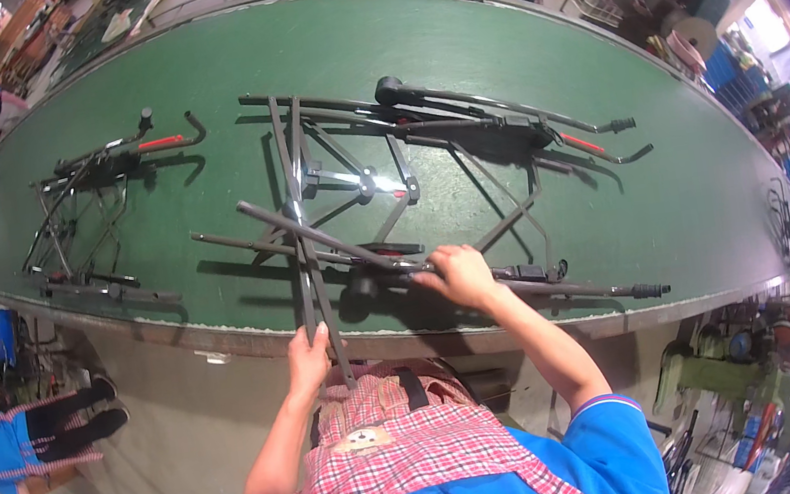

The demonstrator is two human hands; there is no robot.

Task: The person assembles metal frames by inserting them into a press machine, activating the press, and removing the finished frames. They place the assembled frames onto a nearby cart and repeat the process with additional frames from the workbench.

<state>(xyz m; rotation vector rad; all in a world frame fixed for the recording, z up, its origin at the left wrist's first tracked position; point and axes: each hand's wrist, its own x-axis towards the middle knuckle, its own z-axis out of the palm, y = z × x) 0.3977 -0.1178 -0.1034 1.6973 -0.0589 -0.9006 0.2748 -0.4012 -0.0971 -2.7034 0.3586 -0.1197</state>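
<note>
Two long, flat, grey metal bars (284,151) lay across the left end of a big black tubular metal frame (491,142), crossing each other at a narrow angle, their near ends sticking out past the edge. Left hand (308,358) had its fingers curled in there; the grip looked closed on the bars, though I couldn't tell if it had both. Right hand (465,278) was over on the frame's near rail, grip mostly closed, thumb on one side and fingers on the other, right by the low end of a slanting grey bar (334,242).

All of this sat mid-way along a long green-topped surface (151,89). The big frame lay flat, crossed braces between its two rails, with a red sleeve (583,144) on the far rail near the right end. Off to the left, well apart, was a smaller-looking dark metal frame (91,170) with its own red bit. Behind that side, a person in a blue top and checked apron (1,446) was on the floor side of the room.
</note>
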